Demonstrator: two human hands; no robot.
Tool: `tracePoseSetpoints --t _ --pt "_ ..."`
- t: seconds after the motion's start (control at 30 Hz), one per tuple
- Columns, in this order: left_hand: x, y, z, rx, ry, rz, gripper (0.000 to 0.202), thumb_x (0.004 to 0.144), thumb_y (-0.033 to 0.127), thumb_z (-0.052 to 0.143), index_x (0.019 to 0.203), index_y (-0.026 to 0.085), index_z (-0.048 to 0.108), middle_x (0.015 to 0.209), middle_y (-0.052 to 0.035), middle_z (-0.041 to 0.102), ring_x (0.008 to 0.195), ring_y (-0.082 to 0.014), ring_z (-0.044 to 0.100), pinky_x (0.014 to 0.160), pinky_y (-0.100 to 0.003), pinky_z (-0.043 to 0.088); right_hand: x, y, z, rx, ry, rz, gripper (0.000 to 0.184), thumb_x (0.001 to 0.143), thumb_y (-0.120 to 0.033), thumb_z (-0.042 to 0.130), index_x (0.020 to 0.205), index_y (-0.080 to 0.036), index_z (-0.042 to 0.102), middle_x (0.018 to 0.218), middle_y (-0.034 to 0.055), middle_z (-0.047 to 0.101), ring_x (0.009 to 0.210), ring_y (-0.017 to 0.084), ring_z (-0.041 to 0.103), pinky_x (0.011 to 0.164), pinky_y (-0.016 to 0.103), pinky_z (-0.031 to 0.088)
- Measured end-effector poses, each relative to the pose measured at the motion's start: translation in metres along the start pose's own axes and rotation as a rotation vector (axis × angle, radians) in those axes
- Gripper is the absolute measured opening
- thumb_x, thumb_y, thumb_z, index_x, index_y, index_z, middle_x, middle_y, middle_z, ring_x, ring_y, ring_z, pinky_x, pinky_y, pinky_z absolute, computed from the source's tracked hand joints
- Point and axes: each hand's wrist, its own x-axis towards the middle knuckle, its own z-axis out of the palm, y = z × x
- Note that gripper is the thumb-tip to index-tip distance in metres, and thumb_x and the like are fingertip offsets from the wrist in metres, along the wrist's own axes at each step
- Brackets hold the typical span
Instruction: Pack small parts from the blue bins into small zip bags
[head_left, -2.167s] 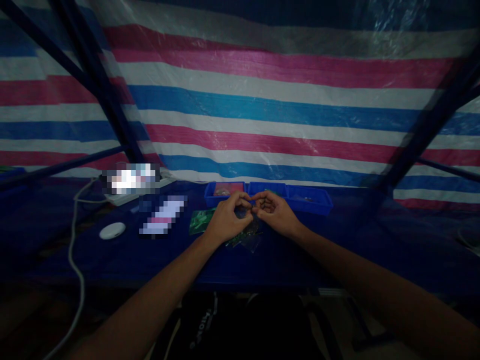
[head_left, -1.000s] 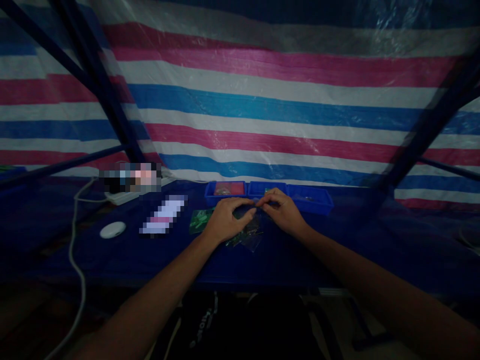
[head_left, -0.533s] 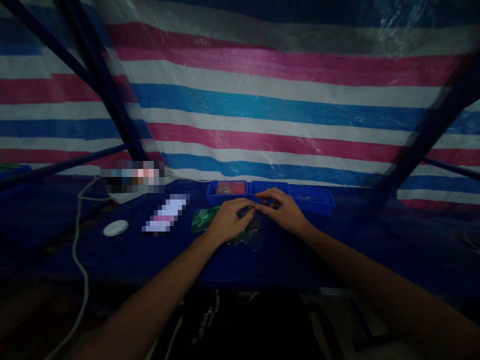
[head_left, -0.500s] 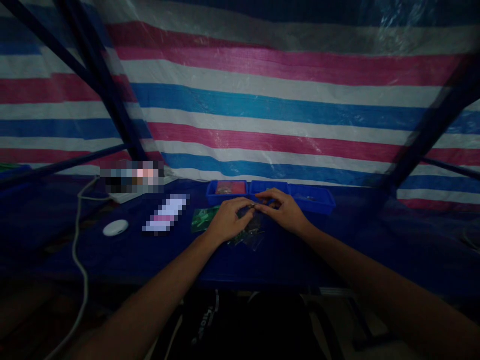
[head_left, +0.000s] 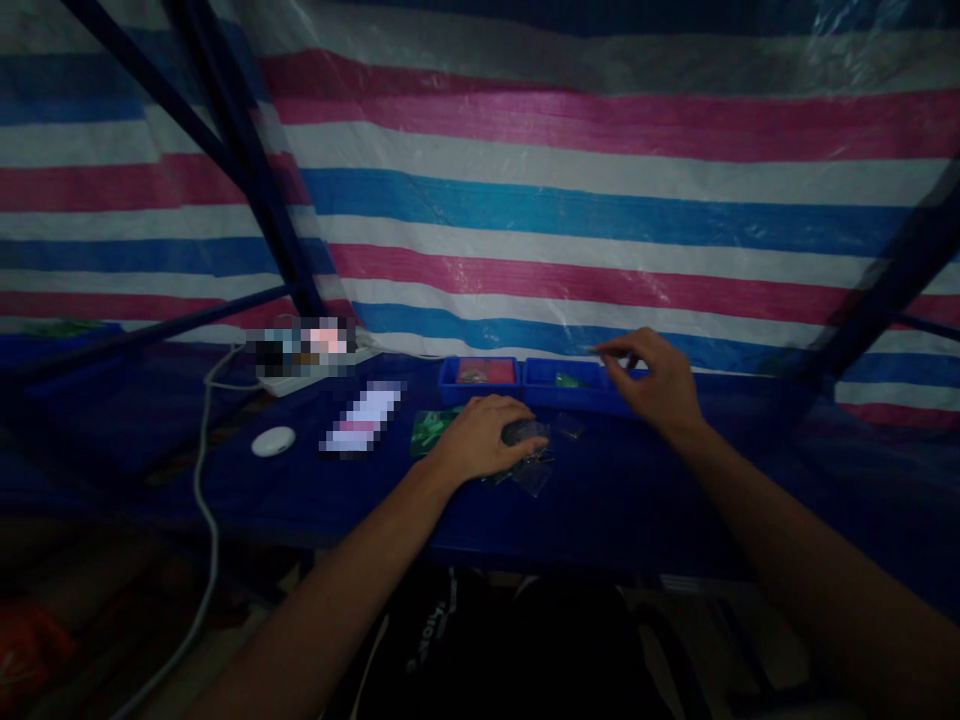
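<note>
My left hand (head_left: 489, 438) rests palm down over a pile of small clear plastic bags (head_left: 534, 480), thumb and fingers apart. The contents of the bags are too dark to make out. My right hand (head_left: 654, 382) is raised above the blue bins at the right, its thumb and fingertips pinched together. A thin, small sliver shows at those fingertips, too small to name. Beneath this hand the right end of the bins is partly hidden. One small clear bag (head_left: 570, 428) lies by itself between my hands. A green packet (head_left: 427, 430) sits beside my left wrist.
At the back stand a blue bin (head_left: 480, 396) with a pink-red piece and another blue bin (head_left: 544, 378) with something green. Left are a blurred-out phone (head_left: 364, 418), a white round object (head_left: 273, 441), and a power strip with a white cable (head_left: 201, 470). Striped sheeting (head_left: 525, 210) hangs behind.
My hands have parted. The right one has risen and moved right over the bins; the left has opened above the bags. The view has shifted slightly.
</note>
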Motion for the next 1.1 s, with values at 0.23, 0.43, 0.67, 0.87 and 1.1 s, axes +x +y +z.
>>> tracePoseSetpoints --t 0.23,0.43,0.67,0.87,1.1 --pt "-0.007 0.002 -0.001 0.009 -0.077 0.007 0.054 0.085 0.066 0.064 0.121 0.026 0.069 0.120 -0.0055 0.071 0.111 -0.0278 0.064 0.098 -0.044 0.045 -0.006 0.063 -0.025 -0.414 -0.224 0.040 0.024 0.090 -0.042 0.061 0.086 -0.022 0.075 0.085 0.0090 0.074 0.087 0.029 0.066 0.085 0.046 0.048" --pt "-0.004 -0.001 0.002 -0.025 0.055 0.024 0.021 0.092 0.040 0.066 0.103 0.024 0.075 0.113 -0.0049 0.071 0.109 -0.0233 0.064 0.095 -0.040 0.048 -0.013 0.045 -0.008 -0.292 -0.325 0.026 0.031 0.094 -0.046 0.055 0.096 -0.023 0.076 0.094 0.0077 0.076 0.087 0.028 0.068 0.077 0.040 0.050" --pt "0.006 0.008 0.002 -0.190 0.314 0.013 0.017 0.098 0.032 0.060 0.105 0.022 0.072 0.100 -0.0046 0.074 0.094 -0.0192 0.068 0.087 -0.037 0.052 -0.026 -0.014 0.021 0.167 -0.357 0.106 0.030 0.089 -0.046 0.066 0.110 -0.026 0.072 0.107 0.0065 0.075 0.082 0.023 0.068 0.077 0.039 0.054" --pt "0.013 0.013 0.003 -0.293 0.383 -0.025 0.016 0.096 0.035 0.064 0.100 0.021 0.070 0.092 -0.0031 0.073 0.084 -0.0167 0.068 0.078 -0.033 0.053 -0.038 -0.033 0.052 0.738 -0.461 0.393 0.039 0.076 -0.043 0.081 0.107 -0.023 0.068 0.102 0.0065 0.075 0.087 0.021 0.070 0.078 0.036 0.057" --pt "0.013 0.010 0.009 -0.420 0.337 -0.036 0.027 0.095 0.030 0.063 0.120 0.020 0.063 0.103 -0.0067 0.074 0.091 -0.0182 0.070 0.085 -0.036 0.058 -0.041 -0.029 0.057 0.811 -0.311 0.479 0.035 0.073 -0.044 0.083 0.094 -0.021 0.067 0.090 0.0032 0.070 0.075 0.016 0.065 0.069 0.032 0.054"
